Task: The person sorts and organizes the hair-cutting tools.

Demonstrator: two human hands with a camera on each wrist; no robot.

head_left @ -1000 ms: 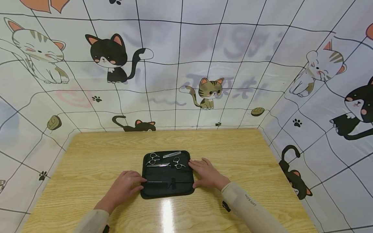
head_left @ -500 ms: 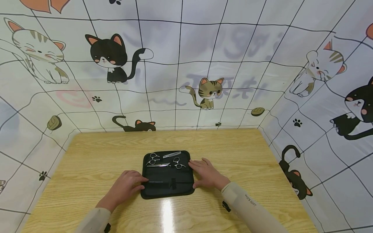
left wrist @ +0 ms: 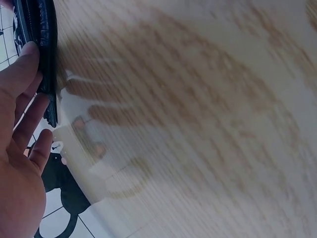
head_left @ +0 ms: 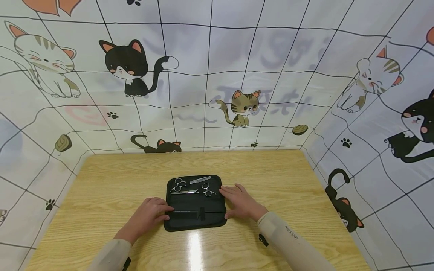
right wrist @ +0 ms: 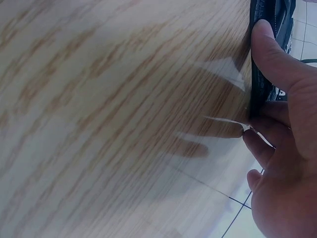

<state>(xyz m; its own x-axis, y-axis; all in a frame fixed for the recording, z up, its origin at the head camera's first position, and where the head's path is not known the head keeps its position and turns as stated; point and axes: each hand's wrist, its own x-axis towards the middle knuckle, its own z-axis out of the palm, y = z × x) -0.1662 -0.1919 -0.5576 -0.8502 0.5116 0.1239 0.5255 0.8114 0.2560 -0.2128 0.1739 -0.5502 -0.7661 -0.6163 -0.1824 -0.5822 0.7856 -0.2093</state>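
A black zip case lies flat and unfolded on the wooden table. In its far half are two pairs of silver scissors: one has its finger rings at the left, the other has its blade pointing left. A dark pocket and a small strap show in the near half. My left hand touches the left edge, with a fingertip over the rim. On the opposite side, my right hand rests against the edge with extended fingers. Both wrist views show a thumb on the zipped border.
The glossy wood-grain table surrounds the case and reflects a bright light strip near the front. A white cloth backdrop printed with cats and grid lines stands behind and along both sides.
My left hand has shifted slightly right, its fingertip moving a little farther over the case's left rim. The right hand, case and scissors look still.
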